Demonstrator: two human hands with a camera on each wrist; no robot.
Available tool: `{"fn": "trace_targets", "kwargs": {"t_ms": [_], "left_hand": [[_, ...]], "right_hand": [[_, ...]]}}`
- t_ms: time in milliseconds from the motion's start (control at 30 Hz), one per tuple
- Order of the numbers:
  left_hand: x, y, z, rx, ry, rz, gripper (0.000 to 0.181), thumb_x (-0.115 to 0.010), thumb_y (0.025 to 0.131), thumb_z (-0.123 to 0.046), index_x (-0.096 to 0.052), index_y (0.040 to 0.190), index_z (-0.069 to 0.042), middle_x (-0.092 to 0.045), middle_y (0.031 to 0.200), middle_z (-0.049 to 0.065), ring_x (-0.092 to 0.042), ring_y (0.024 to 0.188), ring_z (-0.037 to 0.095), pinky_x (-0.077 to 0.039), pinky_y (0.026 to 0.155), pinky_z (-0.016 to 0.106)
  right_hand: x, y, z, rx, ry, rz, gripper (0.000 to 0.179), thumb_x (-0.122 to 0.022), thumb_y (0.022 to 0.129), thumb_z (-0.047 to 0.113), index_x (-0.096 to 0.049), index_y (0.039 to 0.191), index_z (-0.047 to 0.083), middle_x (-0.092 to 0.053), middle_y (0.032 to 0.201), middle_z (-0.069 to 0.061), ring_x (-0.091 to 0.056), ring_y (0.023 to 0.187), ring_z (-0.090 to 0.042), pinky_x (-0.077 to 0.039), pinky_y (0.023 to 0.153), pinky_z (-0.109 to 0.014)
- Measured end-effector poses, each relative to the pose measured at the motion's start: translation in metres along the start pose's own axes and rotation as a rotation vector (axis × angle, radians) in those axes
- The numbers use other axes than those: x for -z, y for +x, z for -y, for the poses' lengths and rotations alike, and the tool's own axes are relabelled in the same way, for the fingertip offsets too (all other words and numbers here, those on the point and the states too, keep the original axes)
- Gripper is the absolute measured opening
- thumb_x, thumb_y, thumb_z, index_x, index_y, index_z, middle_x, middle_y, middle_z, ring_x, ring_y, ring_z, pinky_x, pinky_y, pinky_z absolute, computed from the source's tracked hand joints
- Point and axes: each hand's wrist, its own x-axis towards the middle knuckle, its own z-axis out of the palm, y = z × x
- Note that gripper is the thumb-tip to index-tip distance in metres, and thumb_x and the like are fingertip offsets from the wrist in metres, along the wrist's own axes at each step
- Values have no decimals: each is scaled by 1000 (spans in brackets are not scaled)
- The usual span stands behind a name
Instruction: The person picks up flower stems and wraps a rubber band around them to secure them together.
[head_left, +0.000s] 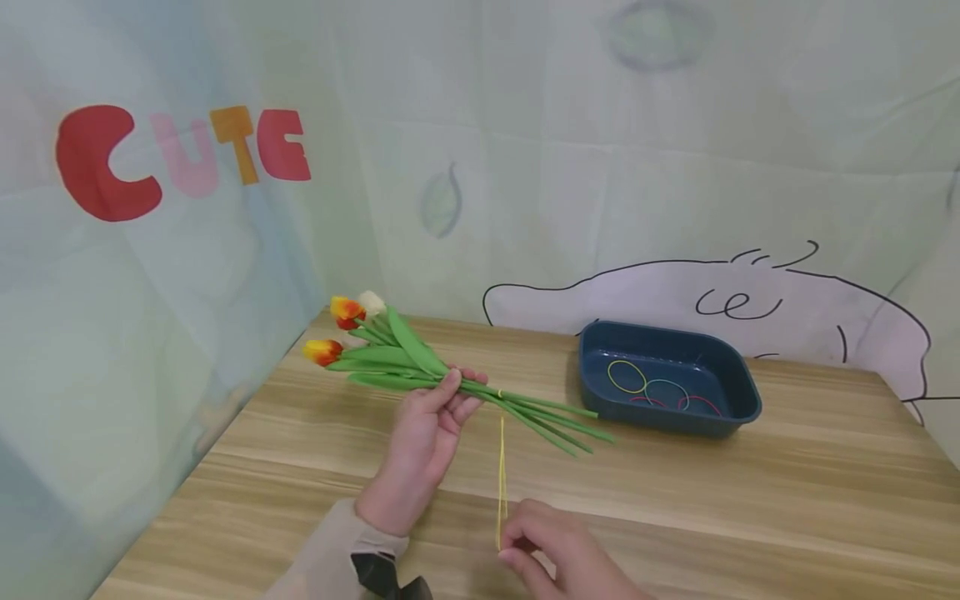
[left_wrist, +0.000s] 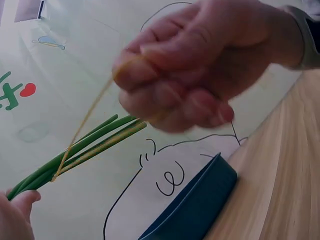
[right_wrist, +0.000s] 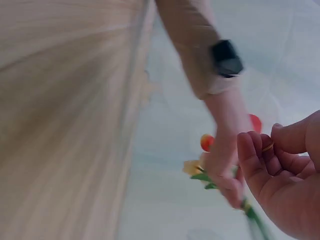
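My left hand (head_left: pixel 431 425) grips a bunch of artificial tulips (head_left: pixel 405 358) by the green stems, blossoms pointing left and stem ends right. The blossoms are red-yellow and whitish. Around the stems, just right of the fingers, loops a yellow rubber band (head_left: pixel 502 458). It stretches down, taut, to my right hand (head_left: pixel 558 546), which pinches its far end between thumb and fingers. In the left wrist view the right hand (left_wrist: pixel 180 70) pulls the band away from the stems (left_wrist: pixel 75 155). The right wrist view has the left hand (right_wrist: pixel 225 165) blurred behind the right fingers.
A dark blue tray (head_left: pixel 667 421) stands on the wooden table (head_left: pixel 810 500) at the back right, with several coloured rubber bands (head_left: pixel 666 393) inside. A printed cloth (head_left: pixel 465 108) hangs behind and to the left of the table.
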Motion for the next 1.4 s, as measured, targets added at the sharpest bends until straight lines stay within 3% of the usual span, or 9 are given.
{"fn": "trace_targets", "kwargs": {"t_ms": [133, 300, 467, 633, 867, 933, 1033, 1267, 1400], "left_hand": [[2, 2, 4, -48, 69, -25, 14, -48, 98, 2, -53, 86, -4, -69, 80, 5, -71, 80, 15, -59, 79, 26], [1, 1, 6, -140, 159, 23, 16, -49, 96, 7, -54, 88, -6, -69, 81, 6, -71, 81, 16, -60, 77, 26], [3, 0, 10, -222, 241, 58, 16, -51, 94, 9, -56, 89, -5, -70, 79, 3, -70, 79, 14, -60, 67, 20], [4, -1, 13, -241, 319, 96, 4, -56, 92, 7, -56, 91, 3, -70, 79, 1, -71, 78, 15, -61, 70, 23], [2, -5, 14, -218, 399, 170, 11, -55, 91, 11, -59, 89, 1, -70, 78, 0, -71, 77, 14, -61, 71, 26], [1, -6, 14, -203, 437, 208, 3, -57, 91, 9, -58, 92, 6, -71, 79, 2, -71, 78, 14, -61, 73, 27], [1, -9, 12, -172, 515, 279, 13, -59, 91, 5, -55, 97, 15, -71, 82, 7, -71, 79, 14, -61, 73, 29], [0, -15, 9, -125, 604, 436, 22, -61, 91, 0, -54, 98, 19, -69, 86, 12, -71, 81, 13, -61, 76, 33], [-2, -18, 6, -91, 603, 505, 23, -61, 91, -1, -54, 100, 19, -66, 88, 26, -70, 80, 12, -61, 75, 36]], "right_hand": [[11, 2, 7, 45, -24, -25, 4, -56, 98, 12, -53, 95, 10, -54, 88, 3, -53, 80, -5, -48, 71, -7], [29, 4, 16, 59, -18, -71, 3, -55, 97, 9, -53, 96, 9, -52, 86, 3, -52, 79, -7, -49, 70, -12], [49, 4, 24, 35, -83, -121, 5, -56, 96, 6, -53, 95, 10, -53, 83, 4, -52, 76, -6, -49, 68, -13], [68, 3, 32, -2, -150, -166, 6, -52, 99, 13, -53, 93, 9, -52, 85, 5, -51, 78, -5, -46, 67, -14], [91, 2, 33, 14, -149, -247, 14, -50, 99, 13, -53, 91, 2, -49, 85, 1, -48, 80, -7, -43, 64, -16], [97, 2, 32, 8, -168, -272, 16, -50, 99, 15, -53, 90, 2, -49, 84, 1, -47, 78, -6, -42, 60, -16], [104, 0, 30, 3, -152, -302, 17, -52, 98, 15, -53, 89, 0, -49, 83, 0, -46, 76, -6, -40, 56, -17], [116, -3, 20, 53, 99, -356, 13, -55, 94, 0, -51, 87, -10, -50, 83, -6, -48, 78, -12, -40, 58, -21], [124, -5, 17, 21, 169, -375, 5, -51, 94, -9, -50, 88, -11, -51, 85, -6, -50, 80, -14, -44, 62, -20]]}}
